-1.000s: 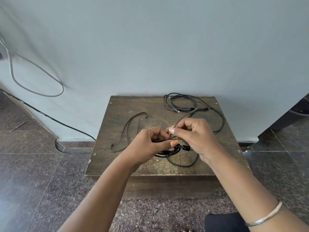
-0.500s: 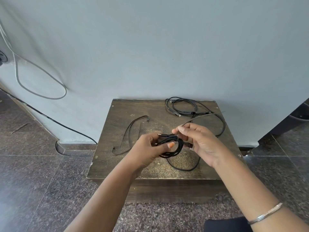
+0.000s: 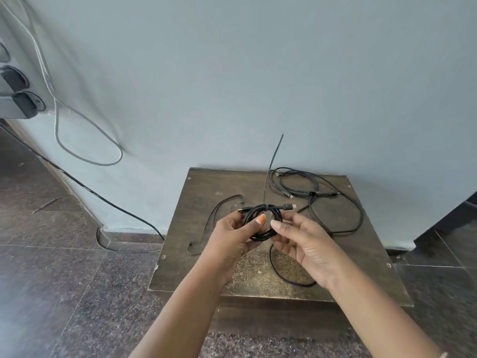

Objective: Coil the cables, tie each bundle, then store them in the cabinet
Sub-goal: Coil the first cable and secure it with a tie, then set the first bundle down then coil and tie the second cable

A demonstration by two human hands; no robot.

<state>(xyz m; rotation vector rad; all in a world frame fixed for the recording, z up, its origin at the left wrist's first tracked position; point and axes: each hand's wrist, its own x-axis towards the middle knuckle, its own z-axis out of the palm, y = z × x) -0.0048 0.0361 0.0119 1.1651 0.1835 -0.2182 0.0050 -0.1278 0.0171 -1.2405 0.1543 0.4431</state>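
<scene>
Over the scuffed wooden stool, our left hand pinches the small round black coil, thumb through its middle. A half-second ago our right hand gripped the thin stiff tie; now it's open, and the tie's tail stands toward twelve o'clock: cinched, we judge. Loose braided cables wait at two o'clock.

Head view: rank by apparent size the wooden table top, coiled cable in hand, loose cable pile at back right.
1. wooden table top
2. loose cable pile
3. coiled cable, though nearer the camera, so it looks larger than true.
</scene>
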